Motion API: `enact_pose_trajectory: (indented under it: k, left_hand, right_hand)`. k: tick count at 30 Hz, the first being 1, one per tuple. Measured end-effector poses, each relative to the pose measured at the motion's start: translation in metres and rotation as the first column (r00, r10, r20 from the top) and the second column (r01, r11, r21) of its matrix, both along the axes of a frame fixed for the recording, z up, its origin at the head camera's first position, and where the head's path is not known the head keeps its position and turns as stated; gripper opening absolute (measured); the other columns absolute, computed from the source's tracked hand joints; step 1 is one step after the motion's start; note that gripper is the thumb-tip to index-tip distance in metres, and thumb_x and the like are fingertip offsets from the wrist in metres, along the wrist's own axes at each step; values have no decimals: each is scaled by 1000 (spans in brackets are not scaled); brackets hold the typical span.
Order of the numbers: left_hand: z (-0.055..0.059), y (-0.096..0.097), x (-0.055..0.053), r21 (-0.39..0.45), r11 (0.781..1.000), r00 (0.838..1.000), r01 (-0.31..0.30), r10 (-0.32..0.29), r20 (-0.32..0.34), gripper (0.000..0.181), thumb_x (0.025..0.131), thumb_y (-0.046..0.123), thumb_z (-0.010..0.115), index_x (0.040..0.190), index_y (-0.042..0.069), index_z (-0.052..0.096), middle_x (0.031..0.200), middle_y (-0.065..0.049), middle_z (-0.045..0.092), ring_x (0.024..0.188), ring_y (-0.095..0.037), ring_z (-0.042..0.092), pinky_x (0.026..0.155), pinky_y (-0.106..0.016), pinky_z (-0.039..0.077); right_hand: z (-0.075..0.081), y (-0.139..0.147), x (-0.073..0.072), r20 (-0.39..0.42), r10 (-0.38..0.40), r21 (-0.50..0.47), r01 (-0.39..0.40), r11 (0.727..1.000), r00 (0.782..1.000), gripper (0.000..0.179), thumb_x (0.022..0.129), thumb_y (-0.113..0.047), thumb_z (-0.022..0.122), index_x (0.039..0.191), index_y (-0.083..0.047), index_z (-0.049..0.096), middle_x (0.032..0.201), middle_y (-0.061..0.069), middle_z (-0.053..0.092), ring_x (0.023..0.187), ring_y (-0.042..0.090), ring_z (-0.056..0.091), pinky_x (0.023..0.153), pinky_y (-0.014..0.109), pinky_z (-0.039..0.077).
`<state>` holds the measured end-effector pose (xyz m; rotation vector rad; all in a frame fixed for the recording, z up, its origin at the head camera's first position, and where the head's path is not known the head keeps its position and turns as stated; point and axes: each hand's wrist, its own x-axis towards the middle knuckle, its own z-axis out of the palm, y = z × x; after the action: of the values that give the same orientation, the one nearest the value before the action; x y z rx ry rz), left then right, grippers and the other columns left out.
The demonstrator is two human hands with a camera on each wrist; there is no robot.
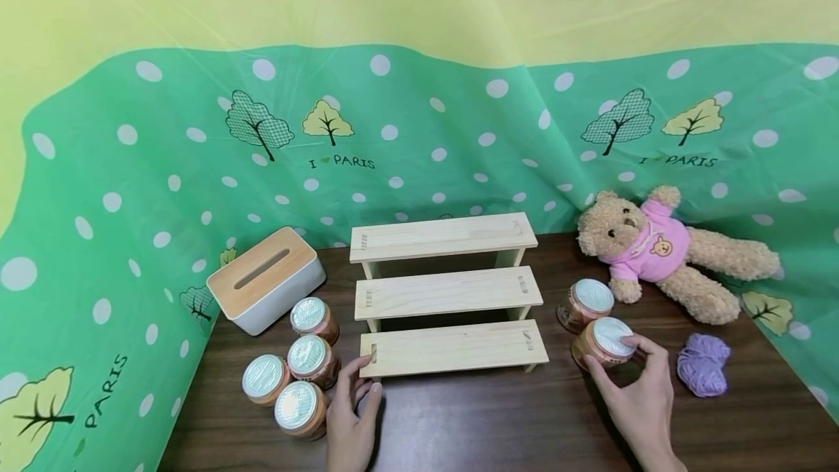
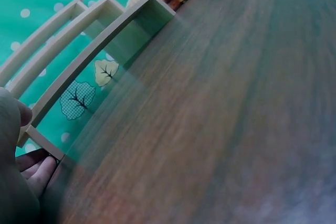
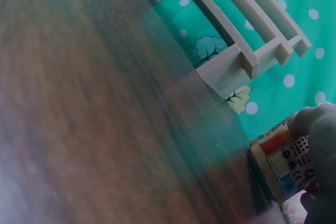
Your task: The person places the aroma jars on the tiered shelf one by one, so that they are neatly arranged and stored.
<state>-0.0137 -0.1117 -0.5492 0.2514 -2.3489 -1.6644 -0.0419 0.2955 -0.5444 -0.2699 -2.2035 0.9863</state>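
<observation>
In the head view, my right hand pinches a round jar with a silvery lid, thumb at the near side and fingers at the far right. The right wrist view shows printed labels on this jar. A second jar stands right behind it. My left hand grips the left front corner of a three-step wooden rack, its index finger at the end of the lowest board. Seen from the left wrist, a finger lies against the rack's leg.
Several similar jars stand left of the rack, beside a white tissue box with a wooden lid. A teddy bear in a pink top and a purple yarn ball lie on the right. Patterned cloth hangs behind the dark table.
</observation>
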Motion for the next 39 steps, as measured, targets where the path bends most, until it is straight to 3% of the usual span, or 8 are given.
enact_pose_trajectory:
  k: [8, 18, 25, 31, 39]
  left_hand:
    - [-2, 1, 2, -20, 1000, 1000, 3, -2, 23, 50, 104, 5, 77, 149, 10, 57, 148, -12, 63, 124, -21, 68, 104, -30, 60]
    - [-5, 5, 2, -79, 997, 1000, -5, 5, 3, 58, 99, 0, 78, 151, 12, 55, 147, -7, 64, 124, -20, 67, 105, -33, 60]
    - [-5, 12, 5, -110, 994, 1000, -14, 14, 2, 68, 94, -2, 82, 154, 10, 52, 149, -10, 63, 128, -23, 65, 106, -36, 60]
    - [-6, 14, 6, -142, 990, 1000, -23, 23, 0, 70, 94, -1, 83, 155, 11, 51, 148, -11, 63, 127, -24, 66, 105, -39, 61]
    - [-7, 13, 5, -150, 988, 1000, -31, 31, -1, 70, 94, -1, 83, 155, 11, 51, 149, -9, 63, 127, -24, 66, 105, -41, 61]
  right_hand:
    - [-3, -2, 3, -51, 6, -33, -8, 999, 999, 71, 65, 11, 96, 127, 11, 61, 127, -35, 49, 114, -14, 46, 95, 10, 34]
    - [3, -1, 5, -112, -9, -78, 1, 997, 994, 70, 64, 14, 95, 127, 12, 64, 129, -35, 53, 113, -12, 53, 97, 7, 39]
    - [13, -5, 9, -185, 41, -114, -63, 992, 982, 74, 63, 18, 91, 132, 15, 63, 133, -26, 57, 117, -4, 60, 97, 9, 46]
    - [23, -11, 11, -294, 94, -164, -147, 976, 951, 71, 63, 23, 83, 129, 25, 56, 136, -12, 62, 120, 5, 63, 101, 10, 49]
    - [46, -19, 8, -434, 209, -157, -301, 941, 877, 68, 63, 22, 78, 126, 30, 53, 134, 0, 64, 118, 9, 66, 103, 12, 53]
